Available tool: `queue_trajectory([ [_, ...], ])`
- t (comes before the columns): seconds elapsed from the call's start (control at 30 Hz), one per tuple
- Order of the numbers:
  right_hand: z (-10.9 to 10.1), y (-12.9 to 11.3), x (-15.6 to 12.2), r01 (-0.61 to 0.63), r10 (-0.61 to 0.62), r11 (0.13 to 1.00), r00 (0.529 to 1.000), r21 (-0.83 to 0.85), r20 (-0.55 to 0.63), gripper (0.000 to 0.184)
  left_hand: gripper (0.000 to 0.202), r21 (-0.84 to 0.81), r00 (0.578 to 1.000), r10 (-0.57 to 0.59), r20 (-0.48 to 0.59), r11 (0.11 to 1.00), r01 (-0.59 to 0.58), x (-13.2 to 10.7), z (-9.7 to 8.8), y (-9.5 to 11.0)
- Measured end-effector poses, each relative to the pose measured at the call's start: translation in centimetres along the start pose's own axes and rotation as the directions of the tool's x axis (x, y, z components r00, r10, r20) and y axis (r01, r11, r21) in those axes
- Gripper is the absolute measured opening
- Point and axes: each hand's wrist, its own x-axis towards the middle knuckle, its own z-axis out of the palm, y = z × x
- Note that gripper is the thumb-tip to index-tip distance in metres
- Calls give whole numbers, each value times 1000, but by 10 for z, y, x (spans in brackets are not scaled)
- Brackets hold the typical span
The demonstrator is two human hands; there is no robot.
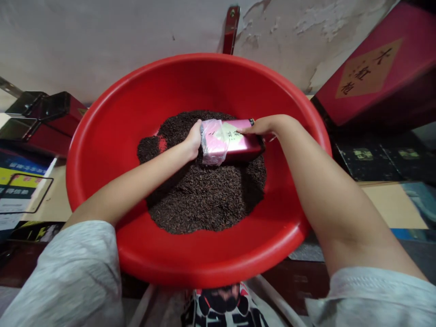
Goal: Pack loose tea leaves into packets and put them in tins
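Note:
A big red plastic basin (112, 122) holds a heap of dark loose tea leaves (204, 190). A pink tin (238, 143) with a clear plastic liner (214, 144) at its mouth lies on its side on the heap. My left hand (193, 138) is closed at the tin's lined mouth, pressed against the leaves. My right hand (264, 127) grips the tin's other end from above. Both forearms reach in over the basin's near rim.
Dark red tins (41, 118) stand at the left, one with its lid open. A large red box with gold characters (374, 72) leans at the right. Flat packaging sheets (23, 186) lie on both sides. A peeling wall rises behind the basin.

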Motion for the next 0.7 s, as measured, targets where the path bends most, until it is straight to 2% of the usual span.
queue_trajectory([
  [0.03,0,1,0,1,-1,1000,1000,10,2,68,62,56,999,-27,-41,998,29,1,-5,2],
  [0.1,0,2,0,1,-2,1000,1000,25,6,66,58,281,971,-81,-227,949,145,-2,-21,-4],
  [0.17,0,3,2,-1,1,1000,1000,23,4,67,51,456,896,-89,-436,836,305,-11,-45,-21],
  [0.27,-1,4,7,-6,6,1000,1000,8,7,70,49,488,770,-125,-626,707,512,-32,-82,-53],
  [0.33,-1,4,7,-11,11,1000,1000,3,15,72,54,489,728,-133,-673,659,572,-46,-96,-72],
  [0.4,-1,2,5,-14,14,1000,1000,-5,24,73,56,454,686,-163,-709,639,621,-55,-96,-85],
  [0.5,0,-1,0,1,-1,1000,1000,-17,7,75,51,364,636,-239,-734,652,665,-62,-78,-92],
  [0.6,1,-5,-1,20,-20,999,1000,-25,-18,80,48,269,639,-331,-694,704,657,-63,-57,-91],
  [0.7,2,-7,1,16,-17,1000,1000,-24,-13,83,55,166,647,-385,-658,764,623,-57,-43,-88],
])
